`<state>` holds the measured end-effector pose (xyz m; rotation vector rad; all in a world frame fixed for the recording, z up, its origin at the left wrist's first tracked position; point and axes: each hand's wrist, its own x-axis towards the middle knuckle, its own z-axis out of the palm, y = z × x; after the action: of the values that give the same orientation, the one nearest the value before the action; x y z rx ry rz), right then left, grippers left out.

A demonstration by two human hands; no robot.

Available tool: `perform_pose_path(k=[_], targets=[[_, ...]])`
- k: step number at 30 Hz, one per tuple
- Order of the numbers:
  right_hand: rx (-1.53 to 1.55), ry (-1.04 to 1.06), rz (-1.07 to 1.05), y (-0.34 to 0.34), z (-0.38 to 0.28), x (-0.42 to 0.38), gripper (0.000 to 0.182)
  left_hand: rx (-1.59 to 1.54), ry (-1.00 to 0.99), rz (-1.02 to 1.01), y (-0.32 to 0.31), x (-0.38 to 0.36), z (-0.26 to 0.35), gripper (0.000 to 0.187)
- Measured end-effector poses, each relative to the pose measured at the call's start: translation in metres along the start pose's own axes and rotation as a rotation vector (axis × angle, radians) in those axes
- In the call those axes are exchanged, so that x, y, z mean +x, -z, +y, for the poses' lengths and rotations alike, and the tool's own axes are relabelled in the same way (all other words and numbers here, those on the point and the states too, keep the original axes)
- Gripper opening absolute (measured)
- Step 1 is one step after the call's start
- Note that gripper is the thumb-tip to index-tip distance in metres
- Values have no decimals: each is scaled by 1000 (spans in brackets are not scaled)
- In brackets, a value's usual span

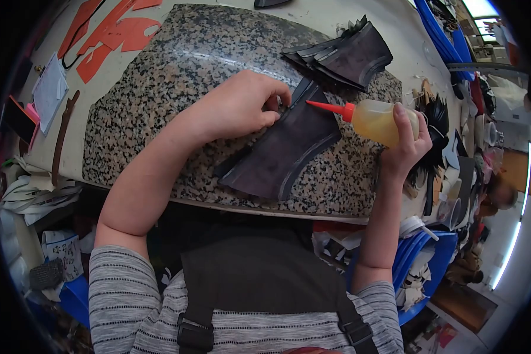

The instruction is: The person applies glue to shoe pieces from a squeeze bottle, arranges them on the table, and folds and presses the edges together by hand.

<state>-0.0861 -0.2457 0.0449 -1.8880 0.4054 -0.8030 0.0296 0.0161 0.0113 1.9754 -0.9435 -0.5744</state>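
A dark leather piece (286, 156) with a curved edge lies on the speckled stone slab (200, 44) in front of me. The bent fingers of my left hand (245, 103) pinch at its upper left edge, where a narrow folded strip runs along it. In my right hand (408, 138) is a squeeze bottle (377, 121) of yellowish liquid, tilted almost flat. Its red pointed nozzle (330, 107) reaches left, with the tip over the upper part of the leather piece. Behind it, a fanned stack of similar dark leather pieces (354, 56) rests on the slab.
Orange cut pieces (124, 35) lie at the back left of the table. A brown strip (65, 138) and papers (50, 85) are at the left edge. Black scraps (433, 133) pile up at the right, beyond my right hand. A blue bin (433, 265) with offcuts stands below the table's right front.
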Motion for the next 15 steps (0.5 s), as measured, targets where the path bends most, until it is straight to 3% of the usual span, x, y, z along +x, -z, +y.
perform_pose_path(k=[15], targets=[[-42, 19, -85, 2, -8, -34, 26, -7, 16, 85, -7, 3, -5, 17]])
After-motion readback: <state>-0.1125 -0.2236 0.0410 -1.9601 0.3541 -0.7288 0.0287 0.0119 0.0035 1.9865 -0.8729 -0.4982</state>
